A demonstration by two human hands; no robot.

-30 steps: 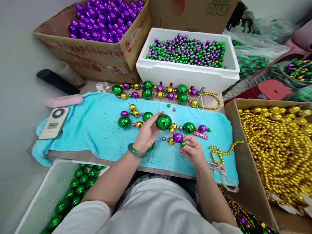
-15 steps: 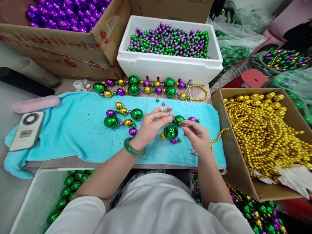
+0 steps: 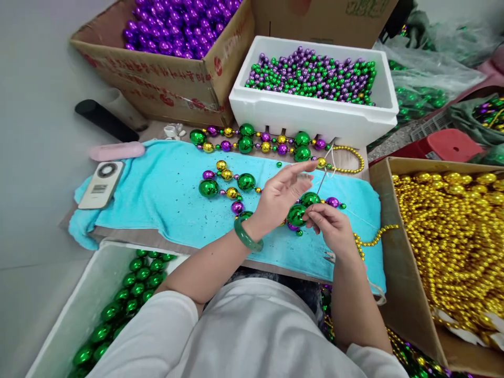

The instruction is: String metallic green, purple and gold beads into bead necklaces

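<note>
While reaching over strung beads [image 3: 247, 181], spread on a blue towel [image 3: 165, 199] probably to curb rolling, uses both hands.
Stretches out the fingers of the left hand [image 3: 281, 192]; cannot tell whether pinching anything small. Beside a large green bead [image 3: 296, 215], clamps fingertips of the right hand [image 3: 329, 226] on a thin rod [image 3: 322, 182], tilted up, perhaps for free aim.
</note>
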